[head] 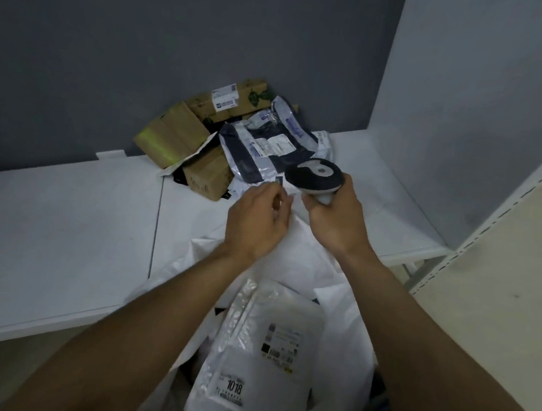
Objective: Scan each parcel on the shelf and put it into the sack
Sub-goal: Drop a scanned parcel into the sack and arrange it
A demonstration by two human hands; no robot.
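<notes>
Parcels lie heaped on the shelf [66, 238] just beyond both hands. Nearest is a navy-and-white mailer [261, 152], with brown cardboard boxes [178, 133] behind it and to its left. The mailer's near edge sits right ahead of the left hand's fingertips. Its long axis runs away from the hands and slightly rightward, toward the back wall.

The left hand [258, 223] has its fingers curled in at that edge, above the rim of the white sack [307, 257]. Whether it pinches the mailer, the sack's rim or nothing at all I cannot tell, since the fingertips are turned away from view. The right hand [333, 220] grips the scanner [314, 176] by its handle, with the black-and-white head tipped toward the mailer's label side.

Below both wrists the sack hangs open. A white parcel [268, 344] (the one marked 1018) already lies inside, so the job looks part done, with several parcels left on the shelf.

The left hand is the free one and the nearer to the mailer. The likely next move is to draw the mailer toward the body by its near edge, show its label to the scanner, then drop it straight down into the sack. The plastic film looks slick, so it could slip from a light pinch.
</notes>
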